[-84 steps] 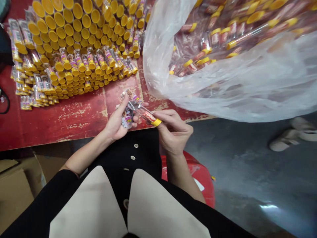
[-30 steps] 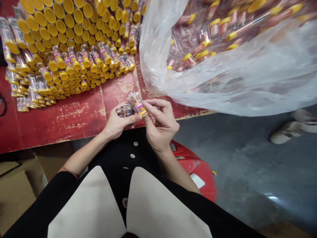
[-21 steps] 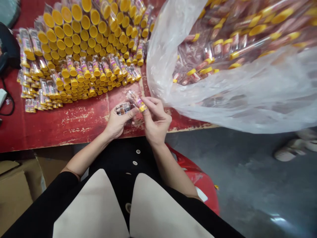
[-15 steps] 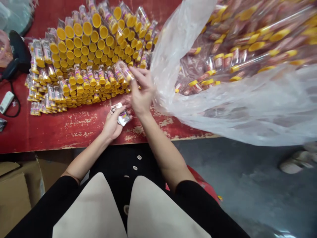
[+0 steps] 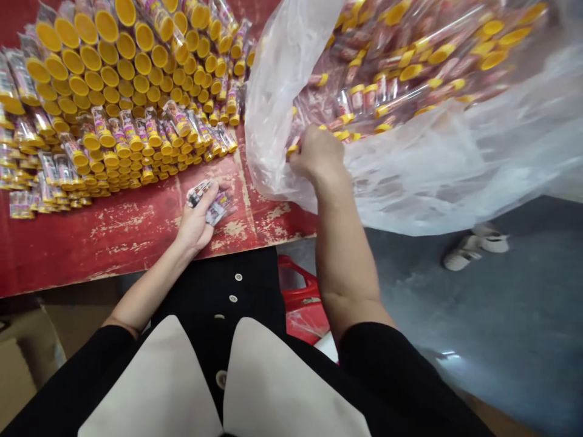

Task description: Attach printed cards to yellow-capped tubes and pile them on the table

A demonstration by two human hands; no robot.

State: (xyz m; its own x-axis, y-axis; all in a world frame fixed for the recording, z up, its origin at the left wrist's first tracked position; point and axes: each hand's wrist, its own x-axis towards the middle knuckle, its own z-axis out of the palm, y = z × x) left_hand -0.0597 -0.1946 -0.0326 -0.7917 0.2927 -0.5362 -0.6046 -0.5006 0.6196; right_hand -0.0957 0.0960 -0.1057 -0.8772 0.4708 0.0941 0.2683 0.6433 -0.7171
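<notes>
My left hand (image 5: 199,212) is closed round a small bundle of shiny printed labels (image 5: 217,206) above the red table. My right hand (image 5: 319,152) reaches over the near rim of a big clear plastic bag (image 5: 423,194), its fingers curled down. A yellow-capped tube (image 5: 292,150) shows at its fingertips; the rest of the grip is hidden behind the hand. Loose clear tubes with yellow caps (image 5: 387,112) fill the bag. Left of it, a tall stack of labelled tubes (image 5: 122,88) lies with most caps facing me.
The worn red table (image 5: 132,233) has its front edge close to my body. Below it stand a red plastic stool (image 5: 303,291) and cardboard boxes (image 5: 27,340) at the left. A pair of pale shoes (image 5: 473,249) is on the grey floor at right.
My right hand has moved right, from the stack where it held a tube, into the bag. That tube has left its fingers. My left hand keeps the labels. The view has shifted right.
</notes>
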